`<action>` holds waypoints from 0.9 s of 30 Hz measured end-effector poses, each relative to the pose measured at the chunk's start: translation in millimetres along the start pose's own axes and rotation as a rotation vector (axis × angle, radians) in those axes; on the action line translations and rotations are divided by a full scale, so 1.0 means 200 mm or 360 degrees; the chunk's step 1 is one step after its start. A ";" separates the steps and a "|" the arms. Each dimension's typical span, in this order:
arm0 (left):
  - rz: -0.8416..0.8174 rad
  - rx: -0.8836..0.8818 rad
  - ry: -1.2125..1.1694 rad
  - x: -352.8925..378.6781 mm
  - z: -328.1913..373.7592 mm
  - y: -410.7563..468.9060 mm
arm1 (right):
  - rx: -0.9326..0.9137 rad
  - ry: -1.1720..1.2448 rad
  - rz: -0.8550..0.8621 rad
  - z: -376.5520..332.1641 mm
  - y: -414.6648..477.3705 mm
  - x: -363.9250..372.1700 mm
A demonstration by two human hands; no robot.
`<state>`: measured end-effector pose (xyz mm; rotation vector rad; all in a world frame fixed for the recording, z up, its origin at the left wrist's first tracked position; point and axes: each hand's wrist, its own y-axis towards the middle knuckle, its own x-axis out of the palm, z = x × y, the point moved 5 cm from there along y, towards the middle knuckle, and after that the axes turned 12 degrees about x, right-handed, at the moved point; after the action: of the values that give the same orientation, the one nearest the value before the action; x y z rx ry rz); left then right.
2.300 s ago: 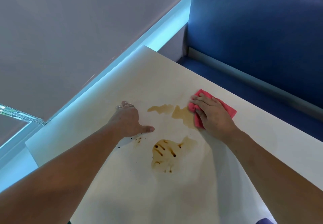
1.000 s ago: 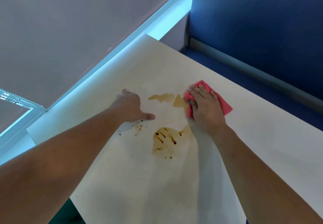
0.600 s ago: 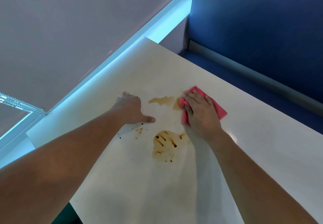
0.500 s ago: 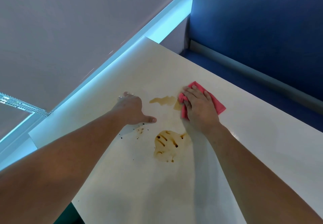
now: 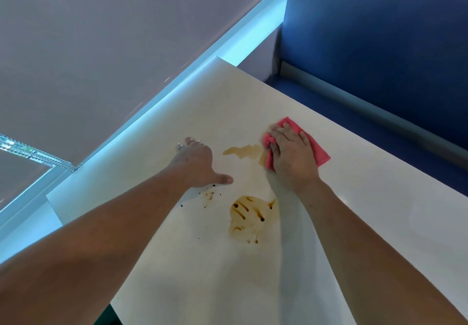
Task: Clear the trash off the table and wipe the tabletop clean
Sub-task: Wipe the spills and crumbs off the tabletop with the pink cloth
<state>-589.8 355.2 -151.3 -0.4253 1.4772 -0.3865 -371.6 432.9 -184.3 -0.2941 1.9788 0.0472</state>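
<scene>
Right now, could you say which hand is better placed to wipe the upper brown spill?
Right hand: it presses the pink cloth against the upper brown spill; left hand rests flat, empty.

Both arms bare, extended forward over the table (image 5: 207, 284).

Left forearm (image 5: 106, 236): enters from lower left, angled up and to the right. Left hand (image 5: 195, 163): palm down, flat on the table, fingers straight and pointing away, thumb (image 5: 224, 179) splayed out to the right. Holds nothing.

Right forearm (image 5: 359, 238): enters from lower right, angled up and to the left. Right hand (image 5: 291, 158): palm down, fingers spread and slightly bent, pressing on a pink cloth (image 5: 320, 156). Wrist roughly in line with forearm.

Hands apart, not touching.
</scene>
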 end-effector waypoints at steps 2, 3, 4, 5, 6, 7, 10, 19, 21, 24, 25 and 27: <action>-0.0026 0.0000 0.0009 0.00 -0.01 0.00 | -0.0021 0.0000 0.0008 -0.03 -0.08 0.04; -0.0030 0.0008 0.0004 0.00 0.00 0.01 | -0.0065 -0.0015 0.0009 -0.03 -0.13 0.05; -0.0031 0.0012 -0.0006 0.00 0.00 0.01 | -0.0108 -0.0032 -0.0005 -0.02 -0.16 0.06; -0.0037 0.0013 -0.0012 0.00 0.00 0.01 | -0.0144 -0.0050 -0.0016 -0.01 -0.15 0.05; -0.0050 0.0013 -0.0011 0.00 0.00 0.02 | -0.0165 -0.0075 -0.0011 0.00 -0.12 0.04; -0.0061 0.0014 -0.0009 0.00 0.00 0.02 | -0.0157 -0.0095 0.0004 0.00 -0.06 0.03; -0.0028 0.0019 -0.0045 0.00 0.00 0.01 | 0.0030 -0.0108 -0.0007 -0.02 0.13 0.00; -0.0021 0.0006 0.0015 0.01 0.00 0.01 | -0.0239 -0.0298 -0.0060 -0.12 -0.04 0.09; -0.0019 0.0007 0.0013 0.01 0.00 0.00 | -0.0157 -0.0342 -0.0001 -0.09 0.08 0.06; -0.0002 0.0003 -0.0007 0.01 0.00 0.01 | -0.0009 -0.0339 -0.0030 -0.09 0.23 0.05; -0.0001 0.0007 -0.0011 0.01 0.00 0.01 | -0.0009 -0.0333 -0.0050 -0.10 0.24 0.05; 0.0000 0.0009 -0.0018 0.01 -0.01 0.01 | -0.0077 -0.0304 -0.0094 -0.11 0.19 0.06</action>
<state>-591.4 355.4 -154.1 -0.4226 1.4647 -0.3876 -405.1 463.7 -189.1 -0.3661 1.7802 0.0826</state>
